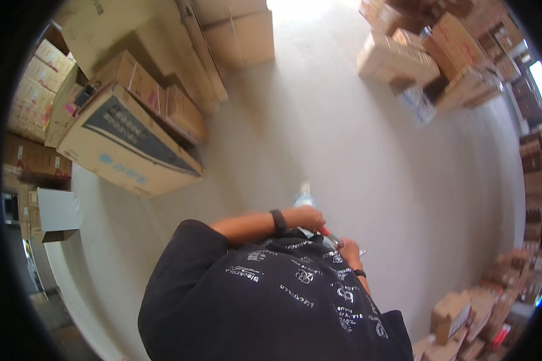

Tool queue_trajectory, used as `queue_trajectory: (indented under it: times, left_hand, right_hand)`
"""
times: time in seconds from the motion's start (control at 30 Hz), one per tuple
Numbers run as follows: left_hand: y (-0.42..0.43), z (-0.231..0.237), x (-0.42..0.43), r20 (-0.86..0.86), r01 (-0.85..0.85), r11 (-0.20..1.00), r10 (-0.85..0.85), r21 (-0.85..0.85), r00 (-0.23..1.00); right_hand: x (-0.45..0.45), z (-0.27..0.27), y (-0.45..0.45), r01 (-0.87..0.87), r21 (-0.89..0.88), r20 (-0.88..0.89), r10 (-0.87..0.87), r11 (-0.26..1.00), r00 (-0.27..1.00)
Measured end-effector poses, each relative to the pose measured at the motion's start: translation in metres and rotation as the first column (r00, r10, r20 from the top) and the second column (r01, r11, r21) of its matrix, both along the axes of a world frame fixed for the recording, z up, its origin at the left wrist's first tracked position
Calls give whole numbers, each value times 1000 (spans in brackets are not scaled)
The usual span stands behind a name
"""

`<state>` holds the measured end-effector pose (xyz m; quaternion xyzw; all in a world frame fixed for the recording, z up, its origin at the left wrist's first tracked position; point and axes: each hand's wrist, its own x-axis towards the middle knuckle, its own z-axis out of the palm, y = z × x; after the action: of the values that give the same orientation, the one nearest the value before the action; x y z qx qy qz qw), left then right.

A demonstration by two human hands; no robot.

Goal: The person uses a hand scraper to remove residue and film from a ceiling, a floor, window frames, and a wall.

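In front of my body both hands meet on a slim tool [332, 237] with a red end and a metal-looking shaft; its exact kind cannot be told. My left hand [308, 218], below a black wristband, is closed around the red end. My right hand [350, 251], with a dark band at its wrist, is closed around the tool's other part. A pale, thin tip [362, 252] sticks out past the right hand; whether it belongs to the same tool is unclear. Beyond the hands, a foot and light-blue trouser leg [304, 199] show above the grey floor [366, 171].
A large printed carton [131, 144] stands at the left, with brown cartons [144, 85] behind it. Stacked boxes [397, 58] and clear plastic wrap [418, 104] lie at the upper right. More cartons [451, 316] line the right edge. A white-topped box [58, 210] is far left.
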<state>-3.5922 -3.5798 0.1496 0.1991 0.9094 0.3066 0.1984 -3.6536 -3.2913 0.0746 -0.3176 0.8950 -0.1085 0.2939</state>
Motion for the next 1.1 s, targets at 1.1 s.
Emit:
queue_trajectory:
  times: [1.1]
  left_hand:
    - [-807, -20, -922, 222, -396, 918, 386, 1, 895]
  right_hand:
    - [-1040, -22, -855, -365, 100, 44, 362, 926, 931]
